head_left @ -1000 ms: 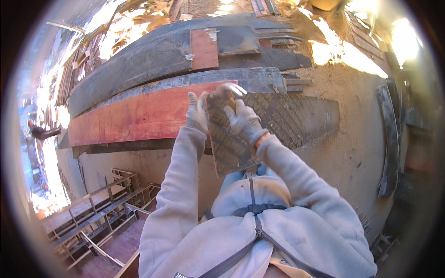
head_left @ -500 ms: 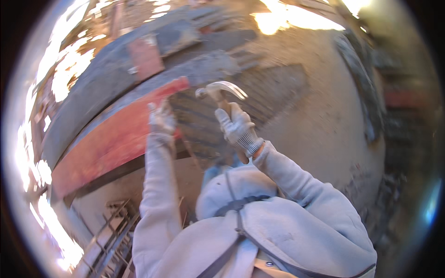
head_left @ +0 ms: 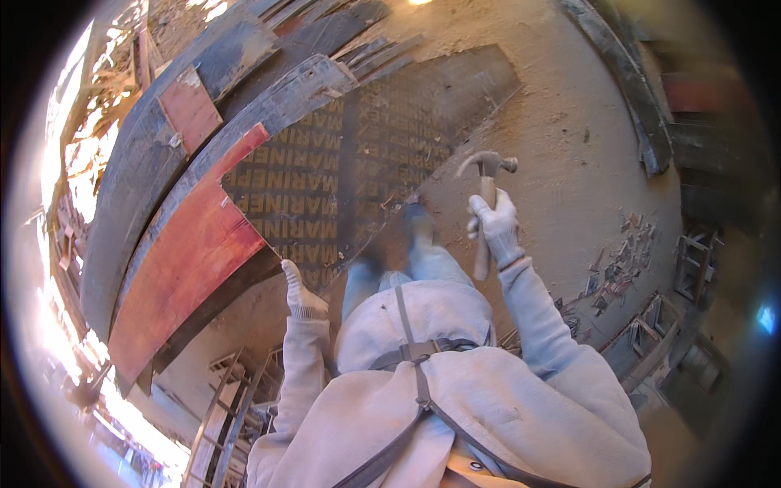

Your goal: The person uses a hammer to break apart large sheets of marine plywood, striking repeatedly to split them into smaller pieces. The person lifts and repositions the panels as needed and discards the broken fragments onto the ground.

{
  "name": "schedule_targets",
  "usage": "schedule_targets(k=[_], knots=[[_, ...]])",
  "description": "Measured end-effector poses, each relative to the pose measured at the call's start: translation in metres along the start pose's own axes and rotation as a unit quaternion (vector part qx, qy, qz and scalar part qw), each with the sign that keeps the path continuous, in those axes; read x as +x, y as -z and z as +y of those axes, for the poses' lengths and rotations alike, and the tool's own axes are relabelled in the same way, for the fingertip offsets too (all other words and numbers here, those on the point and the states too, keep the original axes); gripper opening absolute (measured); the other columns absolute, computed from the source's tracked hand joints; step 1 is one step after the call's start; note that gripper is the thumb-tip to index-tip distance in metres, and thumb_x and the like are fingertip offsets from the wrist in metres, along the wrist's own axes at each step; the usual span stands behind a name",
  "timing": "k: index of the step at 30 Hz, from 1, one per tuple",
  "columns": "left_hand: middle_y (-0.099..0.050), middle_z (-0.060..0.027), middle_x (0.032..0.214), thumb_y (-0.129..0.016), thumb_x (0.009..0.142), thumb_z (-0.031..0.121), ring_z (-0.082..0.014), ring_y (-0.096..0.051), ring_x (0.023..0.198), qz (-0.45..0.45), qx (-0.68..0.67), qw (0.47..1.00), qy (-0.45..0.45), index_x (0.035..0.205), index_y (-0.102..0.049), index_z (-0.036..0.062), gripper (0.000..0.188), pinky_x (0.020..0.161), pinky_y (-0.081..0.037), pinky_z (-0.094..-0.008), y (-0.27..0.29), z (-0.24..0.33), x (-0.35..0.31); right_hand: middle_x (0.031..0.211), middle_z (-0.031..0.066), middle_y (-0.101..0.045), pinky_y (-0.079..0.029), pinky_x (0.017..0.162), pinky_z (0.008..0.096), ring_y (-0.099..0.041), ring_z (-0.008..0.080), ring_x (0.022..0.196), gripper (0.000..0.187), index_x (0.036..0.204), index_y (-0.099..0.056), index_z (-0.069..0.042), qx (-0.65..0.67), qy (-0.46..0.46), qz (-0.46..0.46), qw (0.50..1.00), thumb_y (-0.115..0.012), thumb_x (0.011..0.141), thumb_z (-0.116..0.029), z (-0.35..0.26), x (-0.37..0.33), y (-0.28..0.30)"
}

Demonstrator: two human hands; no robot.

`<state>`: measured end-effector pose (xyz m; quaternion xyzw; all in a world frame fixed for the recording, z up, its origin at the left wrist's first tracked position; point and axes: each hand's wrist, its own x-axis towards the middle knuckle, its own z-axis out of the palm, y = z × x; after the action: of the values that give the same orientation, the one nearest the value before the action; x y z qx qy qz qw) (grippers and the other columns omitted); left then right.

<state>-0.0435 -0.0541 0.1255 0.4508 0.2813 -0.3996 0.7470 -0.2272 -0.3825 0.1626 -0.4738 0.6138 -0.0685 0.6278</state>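
In my right gloved hand (head_left: 498, 221) is a claw hammer (head_left: 487, 180), gripped around its wooden handle with the metal head up. The hammer is held over the bare ground, right of a dark plywood sheet (head_left: 350, 163) with rows of yellow printed marks. My left gloved hand (head_left: 303, 294) is at the near left edge of this sheet; one digit points up along the edge, and the other fingers seem to be under it, hidden. A red board (head_left: 183, 264) lies left of the sheet, partly covered by it. My right shoe (head_left: 413, 210) shows beside the sheet's near edge.
Long grey boards (head_left: 134, 195) are stacked at the left, with a small reddish panel (head_left: 189, 110) on them. Another long board (head_left: 622, 89) lies at the far right. Wood scraps (head_left: 622, 264) litter the ground. Ladder-like frames (head_left: 218, 415) stand at the lower left.
My view has turned, so the boards appear farther left. My right hand has brought the hammer rightward and its head has turned. My left hand is now nearer my body along the sheet's edge.
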Motion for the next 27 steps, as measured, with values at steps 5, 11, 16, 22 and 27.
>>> schedule_targets(k=[5, 11, 16, 22, 27], knots=[[-0.063, -0.0110, 0.140, -0.065, 0.091, 0.068, -0.0315, -0.064, 0.120, 0.156, 0.048, 0.986, -0.030, 0.145, -0.054, 0.0067, 0.082, 0.102, -0.055, -0.0540, -0.012, -0.002, 0.001, 0.075, 0.0011, -0.059, -0.049, 0.045, 0.0300, -0.056, 0.0120, 0.054, 0.015, 0.095, -0.057, -0.008, 0.075, -0.181, -0.145, 0.970, -0.065, 0.100, -0.020, 0.008, 0.035, -0.052], [-0.066, -0.0123, 0.133, -0.076, 0.087, 0.060, -0.0338, -0.065, 0.118, 0.164, 0.045, 0.985, 0.002, 0.140, -0.057, 0.0067, 0.078, 0.098, -0.055, -0.0590, -0.004, -0.004, 0.004, 0.072, 0.0011, -0.059, -0.050, 0.046, 0.0318, -0.058, 0.0143, 0.054, 0.017, 0.091, -0.057, -0.009, 0.061, -0.211, -0.100, 0.970, -0.064, 0.099, -0.021, 0.028, 0.042, -0.104], [-0.066, -0.0118, 0.131, -0.078, 0.088, 0.053, -0.0332, -0.065, 0.117, 0.213, 0.082, 0.974, 0.000, 0.136, -0.059, 0.0068, 0.070, 0.097, -0.056, -0.0586, -0.007, -0.006, 0.012, 0.070, 0.0019, -0.059, -0.051, 0.045, 0.0339, -0.058, 0.0158, 0.052, 0.016, 0.089, -0.057, -0.008, 0.012, -0.250, -0.115, 0.961, -0.064, 0.098, -0.019, 0.015, 0.032, -0.110], [-0.067, -0.0112, 0.129, -0.076, 0.092, 0.047, -0.0299, -0.067, 0.113, 0.269, 0.154, 0.950, -0.039, 0.133, -0.060, 0.0058, 0.060, 0.093, -0.058, -0.0537, -0.010, -0.011, 0.018, 0.070, 0.0066, -0.060, -0.052, 0.044, 0.0361, -0.061, 0.0199, 0.053, 0.019, 0.088, -0.055, -0.002, -0.047, -0.202, -0.070, 0.976, -0.059, 0.097, -0.018, 0.026, -0.008, -0.140], [-0.070, -0.0096, 0.119, -0.074, 0.093, 0.053, -0.0261, -0.068, 0.103, 0.278, 0.179, 0.943, -0.023, 0.129, -0.062, 0.0037, 0.062, 0.086, -0.059, -0.0465, -0.007, -0.011, 0.016, 0.089, 0.0235, -0.068, -0.055, 0.070, 0.0507, -0.069, 0.0400, 0.076, 0.042, 0.126, -0.045, -0.004, -0.252, 0.025, 0.121, 0.960, -0.057, 0.101, -0.035, 0.119, -0.039, -0.178]])
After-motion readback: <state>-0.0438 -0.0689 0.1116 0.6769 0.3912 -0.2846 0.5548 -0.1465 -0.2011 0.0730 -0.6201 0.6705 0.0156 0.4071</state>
